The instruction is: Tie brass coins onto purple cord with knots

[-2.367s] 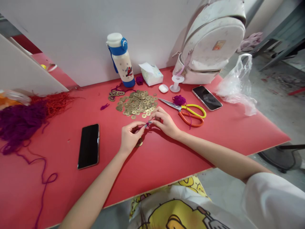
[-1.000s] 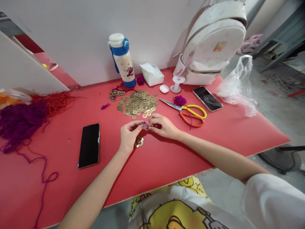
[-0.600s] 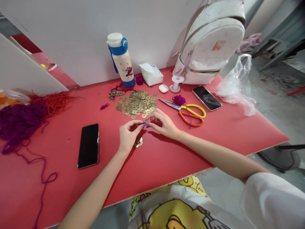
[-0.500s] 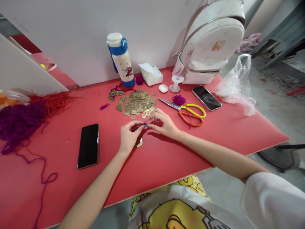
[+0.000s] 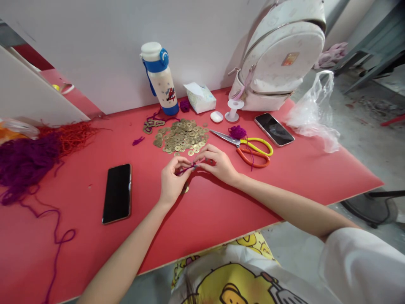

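My left hand (image 5: 173, 179) and my right hand (image 5: 218, 164) meet fingertip to fingertip above the red table. Both pinch a purple yarn (image 5: 183, 171), which runs across the left fingers. Just below the left thumb a few brass coins (image 5: 186, 189) show, partly hidden by that hand. Beyond the fingers lies a heap of brass coins with holes (image 5: 182, 136). A strung bunch of coins (image 5: 153, 125) with purple yarn rests at its left. To the right of the heap are scissors (image 5: 249, 147) with yellow and orange handles, beside a small purple yarn ball (image 5: 237, 132).
A black phone (image 5: 117, 193) lies left of my hands, another phone (image 5: 274, 129) at right. Behind stand a bottle (image 5: 161, 80), a tissue pack (image 5: 201, 100), a white spool (image 5: 233, 110) and a white backpack (image 5: 278, 63). Purple yarn (image 5: 28, 162) piles up at far left.
My left hand has shifted very slightly right, and its fingers hold the yarn more stretched out. Less of the coins below the left thumb shows now.
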A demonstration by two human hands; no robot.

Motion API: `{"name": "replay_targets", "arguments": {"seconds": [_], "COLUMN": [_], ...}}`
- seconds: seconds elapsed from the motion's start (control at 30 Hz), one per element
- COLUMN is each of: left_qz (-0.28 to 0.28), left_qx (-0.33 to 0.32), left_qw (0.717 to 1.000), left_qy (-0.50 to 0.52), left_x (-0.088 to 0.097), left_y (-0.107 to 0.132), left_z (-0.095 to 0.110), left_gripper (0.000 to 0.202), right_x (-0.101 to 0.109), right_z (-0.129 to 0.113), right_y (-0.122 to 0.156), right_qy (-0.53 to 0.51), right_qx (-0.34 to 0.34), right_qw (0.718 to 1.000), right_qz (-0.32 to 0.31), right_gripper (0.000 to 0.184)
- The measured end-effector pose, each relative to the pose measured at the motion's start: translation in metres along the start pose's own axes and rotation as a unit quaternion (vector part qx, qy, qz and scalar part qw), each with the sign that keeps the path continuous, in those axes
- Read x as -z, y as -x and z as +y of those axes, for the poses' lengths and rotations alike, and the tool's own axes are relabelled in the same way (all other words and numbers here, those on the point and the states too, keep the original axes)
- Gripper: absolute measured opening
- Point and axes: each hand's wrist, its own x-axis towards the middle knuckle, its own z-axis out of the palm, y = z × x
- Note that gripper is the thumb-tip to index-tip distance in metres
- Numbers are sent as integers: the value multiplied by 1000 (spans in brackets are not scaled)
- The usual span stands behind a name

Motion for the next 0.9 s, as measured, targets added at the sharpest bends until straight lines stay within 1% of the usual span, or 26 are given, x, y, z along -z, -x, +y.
{"name": "replay_targets", "arguments": {"seconds": [0.13, 0.3, 0.5, 0.6, 0.77, 0.9], "left_qz": [3, 1, 4, 1, -14, -11], "left_qx": [-10, -5, -5, -20, -49, -46], "left_qw": [1000, 1000, 1000, 1000, 999, 999], "left_qy": [-12, -13, -11, -14, -18, -10], "left_x": [0, 0, 0, 0, 1, 1], "left_y": [1, 1, 0, 0, -1, 0], "left_z": [1, 1, 1, 1, -1, -2], "left_gripper": [20, 21, 18, 17, 16, 17], "right_x": [0, -1, 0, 1, 0, -1], "right_z": [1, 0, -4, -5, 0, 4], "right_y": [-1, 1, 1, 1, 0, -2], "right_qy": [10, 24, 29, 27, -11, -71], "right_qx": [13, 26, -8, -21, -22, -10], "right_qw": [1000, 999, 1000, 999, 1000, 997], "right_qz": [-10, 11, 2, -8, -16, -37], "right_gripper": [9, 9, 10, 10, 10, 8]}}
